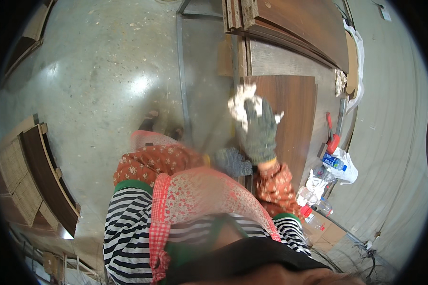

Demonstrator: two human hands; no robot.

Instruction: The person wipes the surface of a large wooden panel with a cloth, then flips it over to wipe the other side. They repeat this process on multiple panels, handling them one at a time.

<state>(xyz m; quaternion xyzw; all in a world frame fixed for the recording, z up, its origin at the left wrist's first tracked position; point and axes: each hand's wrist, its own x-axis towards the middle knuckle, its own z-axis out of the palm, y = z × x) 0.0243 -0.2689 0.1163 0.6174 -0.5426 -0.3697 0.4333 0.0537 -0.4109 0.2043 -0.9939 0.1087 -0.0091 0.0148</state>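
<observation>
Because the white rag (243,105) looks soft and limp, it should be light and hard to damage, best gripped by its bunched middle. It is over the left edge of the brown panel (292,111), clamped in the gloved fingers of the right hand (261,135). The panel lies flat on the tabletop (277,61), probably stiff, heavy and slippery, best held by opposite edges. Near its left edge, the left hand (230,162) is too blurred to tell whether its fingers are apart.

The left forearm (164,159) points toward 3 o'clock, its gloved left hand (231,162) blurred, while the gloved right hand (261,135) points toward 12, back uppermost.
</observation>
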